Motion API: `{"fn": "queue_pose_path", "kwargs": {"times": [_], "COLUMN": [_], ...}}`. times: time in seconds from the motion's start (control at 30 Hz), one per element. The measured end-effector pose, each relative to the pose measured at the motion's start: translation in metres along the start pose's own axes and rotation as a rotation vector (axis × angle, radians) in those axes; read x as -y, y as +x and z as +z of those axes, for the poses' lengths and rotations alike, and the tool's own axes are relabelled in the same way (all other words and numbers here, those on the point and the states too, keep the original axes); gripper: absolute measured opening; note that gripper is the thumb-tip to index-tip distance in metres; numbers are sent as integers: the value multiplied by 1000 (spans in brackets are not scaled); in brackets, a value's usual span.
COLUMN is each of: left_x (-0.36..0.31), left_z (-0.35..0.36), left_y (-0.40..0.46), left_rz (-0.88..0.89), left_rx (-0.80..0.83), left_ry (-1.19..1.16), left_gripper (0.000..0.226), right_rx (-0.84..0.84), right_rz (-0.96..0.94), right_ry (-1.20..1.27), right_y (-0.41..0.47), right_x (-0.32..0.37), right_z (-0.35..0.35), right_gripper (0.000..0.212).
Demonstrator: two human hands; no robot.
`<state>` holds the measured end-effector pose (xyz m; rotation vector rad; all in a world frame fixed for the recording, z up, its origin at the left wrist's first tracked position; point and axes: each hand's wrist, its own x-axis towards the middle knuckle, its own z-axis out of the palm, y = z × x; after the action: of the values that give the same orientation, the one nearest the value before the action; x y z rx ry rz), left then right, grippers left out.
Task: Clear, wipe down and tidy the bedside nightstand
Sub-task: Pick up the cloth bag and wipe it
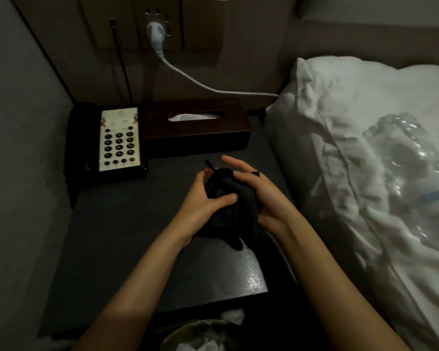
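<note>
A dark nightstand [117,239] fills the middle of the view. Above its centre both hands hold a black cloth [226,206] bunched between them. My left hand [200,206] grips the cloth from the left, thumb across its front. My right hand [259,196] cups it from the right, with the upper fingers stretched out and a dark ring on one finger. A loose end of the cloth hangs down below the hands. At the back of the nightstand stand a black telephone [112,140] and a dark wooden tissue box [197,125].
A bed with a white pillow [340,138] and a crumpled clear plastic bottle [406,153] lies to the right. A grey cable [188,77] runs from the wall socket toward the bed. A waste bin [203,335] with crumpled tissues sits below the nightstand's front edge.
</note>
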<state>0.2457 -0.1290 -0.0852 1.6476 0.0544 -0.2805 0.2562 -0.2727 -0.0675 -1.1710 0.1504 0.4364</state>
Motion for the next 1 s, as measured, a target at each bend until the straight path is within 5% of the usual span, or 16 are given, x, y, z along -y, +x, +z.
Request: {"fn": "queue_pose_path", "kwargs": {"times": [0.33, 0.5, 0.63, 0.8, 0.9, 1.0], "left_x": [-2, -2, -3, -2, 0, 1], "left_z": [61, 60, 58, 64, 64, 63], "left_y": [-32, -42, -49, -54, -53, -51], "left_rz": [-84, -42, -38, -27, -15, -5], "left_rx": [248, 256, 270, 314, 325, 329], "left_ry": [-151, -158, -158, -158, -176, -182], "left_gripper": [41, 47, 46, 46, 46, 45], "right_rx": [-403, -565, -897, -1254, -1420, -1442], "right_rz": [-323, -488, -646, -434, -423, -130], "right_ry": [-864, -1046, -1210, -1515, -1501, -1402], "right_y": [-105, -168, -214, -245, -261, -273], "right_x": [12, 62, 116, 146, 160, 180], "right_z": [-21, -42, -64, -98, -114, -144], "right_gripper": [48, 33, 21, 25, 27, 29]}}
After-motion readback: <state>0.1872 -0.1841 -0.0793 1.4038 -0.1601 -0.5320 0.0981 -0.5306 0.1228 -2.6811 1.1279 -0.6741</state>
